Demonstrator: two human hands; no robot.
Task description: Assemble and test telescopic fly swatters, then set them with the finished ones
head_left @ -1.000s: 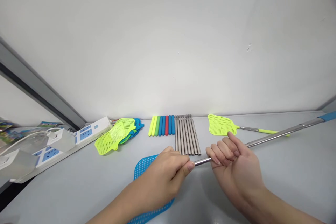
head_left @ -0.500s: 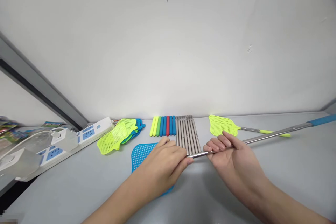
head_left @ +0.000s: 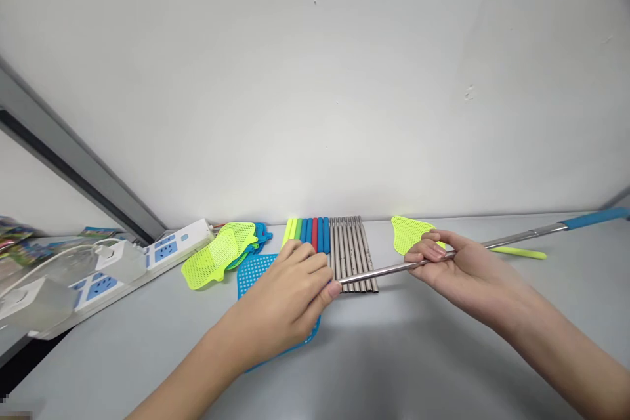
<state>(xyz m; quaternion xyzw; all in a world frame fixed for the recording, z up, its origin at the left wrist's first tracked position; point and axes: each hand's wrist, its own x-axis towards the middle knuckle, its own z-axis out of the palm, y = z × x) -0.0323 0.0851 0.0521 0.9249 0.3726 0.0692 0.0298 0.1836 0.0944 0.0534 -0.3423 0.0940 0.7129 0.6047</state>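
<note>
A telescopic fly swatter stretches across my view: a blue mesh paddle (head_left: 253, 273), a long metal rod (head_left: 377, 272) and a blue handle grip (head_left: 595, 217). My left hand (head_left: 290, 295) is closed where paddle and rod meet, covering the joint and part of the mesh. Around the middle of the rod, the fingers of my right hand (head_left: 450, 256) are curled, palm turned up. Behind my right hand lies a yellow fly swatter (head_left: 409, 234), its shaft hidden by that hand and its yellow handle (head_left: 522, 252) showing past it.
A row of coloured handle grips (head_left: 308, 234) and several metal rods (head_left: 350, 249) lie against the wall. Yellow swatter paddles (head_left: 219, 256) overlap blue ones (head_left: 263, 234) to their left. A white power strip (head_left: 182, 243) with plugged-in adapters runs along the left of the grey table (head_left: 394, 367).
My left hand has shifted left with the paddle. My right hand has moved right along the rod, so more bare rod shows between my hands. The handle grip has swung slightly left.
</note>
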